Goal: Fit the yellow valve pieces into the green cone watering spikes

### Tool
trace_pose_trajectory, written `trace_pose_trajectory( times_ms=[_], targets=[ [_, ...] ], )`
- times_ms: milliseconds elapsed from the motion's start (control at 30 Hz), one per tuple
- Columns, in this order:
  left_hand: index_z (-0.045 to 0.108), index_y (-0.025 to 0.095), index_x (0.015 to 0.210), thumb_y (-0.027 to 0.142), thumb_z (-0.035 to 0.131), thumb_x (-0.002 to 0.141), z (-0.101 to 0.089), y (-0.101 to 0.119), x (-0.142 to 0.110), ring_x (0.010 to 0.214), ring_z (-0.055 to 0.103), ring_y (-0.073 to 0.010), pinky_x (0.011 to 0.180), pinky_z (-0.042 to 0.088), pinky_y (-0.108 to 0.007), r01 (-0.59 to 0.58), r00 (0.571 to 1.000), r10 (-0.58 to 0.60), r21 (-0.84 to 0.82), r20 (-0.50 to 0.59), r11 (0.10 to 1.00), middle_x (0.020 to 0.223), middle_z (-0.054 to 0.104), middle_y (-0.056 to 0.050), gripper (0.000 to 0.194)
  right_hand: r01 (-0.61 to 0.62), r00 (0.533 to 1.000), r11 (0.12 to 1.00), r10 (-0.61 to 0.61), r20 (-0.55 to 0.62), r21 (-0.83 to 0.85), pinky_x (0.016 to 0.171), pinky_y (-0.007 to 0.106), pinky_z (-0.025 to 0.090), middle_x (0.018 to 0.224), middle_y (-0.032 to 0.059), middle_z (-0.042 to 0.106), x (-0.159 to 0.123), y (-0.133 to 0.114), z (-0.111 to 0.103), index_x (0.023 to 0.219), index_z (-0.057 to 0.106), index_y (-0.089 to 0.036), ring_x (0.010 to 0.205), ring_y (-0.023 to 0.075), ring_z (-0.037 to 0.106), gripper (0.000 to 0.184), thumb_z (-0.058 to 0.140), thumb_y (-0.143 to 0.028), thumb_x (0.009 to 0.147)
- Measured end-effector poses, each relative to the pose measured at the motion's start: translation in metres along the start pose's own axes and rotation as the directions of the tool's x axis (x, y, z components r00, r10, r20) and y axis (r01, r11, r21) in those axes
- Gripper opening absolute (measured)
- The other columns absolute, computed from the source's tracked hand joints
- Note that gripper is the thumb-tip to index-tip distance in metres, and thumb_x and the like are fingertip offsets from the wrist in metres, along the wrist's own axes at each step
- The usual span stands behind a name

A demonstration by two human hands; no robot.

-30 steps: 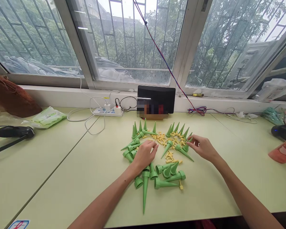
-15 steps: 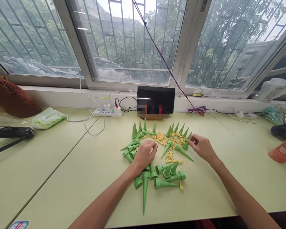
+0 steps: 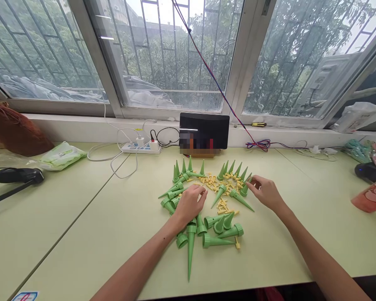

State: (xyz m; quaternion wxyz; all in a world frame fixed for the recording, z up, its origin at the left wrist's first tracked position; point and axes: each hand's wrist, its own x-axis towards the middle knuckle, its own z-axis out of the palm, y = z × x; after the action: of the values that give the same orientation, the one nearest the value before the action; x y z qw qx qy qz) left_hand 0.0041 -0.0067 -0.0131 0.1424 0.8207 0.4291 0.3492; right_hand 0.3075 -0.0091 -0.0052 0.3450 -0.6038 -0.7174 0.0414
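My right hand (image 3: 265, 191) pinches the upright green plastic watering spike (image 3: 245, 190) at the right end of a curved row, thumb and fingers near its upper part. My left hand (image 3: 191, 204) hangs over the left part of the pile, its fingers curled together. Whatever it may hold is hidden. Beneath and around it lie several green spikes with ribbed caps, one long spike (image 3: 191, 253) pointing toward me. Small yellow plastic valve pieces (image 3: 210, 181) are heaped between the two rows of standing spikes. A loose yellow piece (image 3: 237, 243) rests by a lying spike's tip.
A black tablet (image 3: 204, 131) leans at the back near the window. Left of it are a white power strip (image 3: 141, 147) with cables and a wipes pack (image 3: 63, 156). A red cup (image 3: 371, 196) stands at the far right; a yellow cutter (image 3: 258, 124) lies on the sill.
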Motion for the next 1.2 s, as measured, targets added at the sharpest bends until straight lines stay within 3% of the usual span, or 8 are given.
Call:
trace_pose_trajectory(
  times_ms=[267,433,533,733,933,1200],
  targets=[
    [0.063,0.018,0.083,0.024,0.045,0.097,0.001,-0.001,0.0,0.078,0.06,-0.0194,0.071,0.047,-0.032,-0.002,1.0,0.002,0.0,0.002,1.0,0.083,0.066,-0.006,0.023,-0.004,1.0,1.0,0.004,-0.011,-0.025,0.057,0.029,0.044,0.066,0.003,0.065,-0.004,-0.001,0.0,0.078,0.059,-0.021,0.051,0.0159,0.054,0.031,0.054,-0.048,0.089],
    [0.063,0.018,0.083,0.023,0.046,0.097,0.001,0.0,0.0,0.077,0.06,-0.0187,0.069,0.046,-0.03,-0.003,1.0,0.003,-0.003,0.004,1.0,0.082,0.066,-0.005,0.023,-0.1,0.993,0.987,0.091,-0.074,-0.125,0.055,0.029,0.044,0.066,0.0038,0.065,-0.02,-0.011,-0.007,0.083,0.062,-0.019,0.052,0.0175,0.058,0.042,0.051,-0.06,0.088],
    [0.063,0.018,0.083,0.022,0.046,0.097,0.001,0.0,0.0,0.077,0.06,-0.0187,0.07,0.046,-0.03,-0.007,1.0,0.007,0.006,0.0,1.0,0.082,0.066,-0.005,0.022,-0.072,0.997,0.979,0.072,-0.008,-0.192,0.055,0.029,0.043,0.068,0.0052,0.065,-0.032,-0.023,-0.007,0.075,0.061,-0.019,0.056,0.0181,0.059,0.044,0.042,-0.052,0.096],
    [0.064,0.017,0.083,0.022,0.047,0.097,0.002,0.0,0.0,0.077,0.06,-0.0186,0.071,0.046,-0.031,-0.004,1.0,0.004,0.013,0.007,1.0,0.082,0.066,-0.005,0.022,0.055,0.989,0.96,-0.014,0.149,-0.274,0.063,0.03,0.048,0.101,0.0113,0.07,-0.045,-0.041,0.015,0.102,0.066,-0.018,0.076,0.0217,0.067,0.033,0.038,-0.035,0.1],
    [0.064,0.017,0.083,0.021,0.047,0.097,0.002,0.0,0.0,0.074,0.059,-0.0178,0.069,0.045,-0.03,-0.014,1.0,0.014,0.011,-0.003,1.0,0.08,0.065,-0.005,0.022,0.003,0.966,0.944,0.083,0.245,-0.331,0.067,0.028,0.048,0.103,0.0099,0.069,-0.044,-0.048,0.031,0.106,0.066,-0.019,0.088,0.0232,0.068,0.02,0.049,-0.023,0.097],
    [0.063,0.017,0.081,0.021,0.047,0.097,0.002,0.0,0.001,0.073,0.058,-0.0179,0.069,0.045,-0.031,-0.029,1.0,0.029,0.018,-0.003,0.999,0.079,0.064,-0.004,0.022,0.052,0.959,0.971,0.017,0.283,-0.233,0.071,0.029,0.049,0.099,0.0079,0.068,-0.032,-0.067,0.043,0.108,0.066,-0.018,0.087,0.0224,0.066,0.017,0.055,-0.021,0.095]
  ],
)
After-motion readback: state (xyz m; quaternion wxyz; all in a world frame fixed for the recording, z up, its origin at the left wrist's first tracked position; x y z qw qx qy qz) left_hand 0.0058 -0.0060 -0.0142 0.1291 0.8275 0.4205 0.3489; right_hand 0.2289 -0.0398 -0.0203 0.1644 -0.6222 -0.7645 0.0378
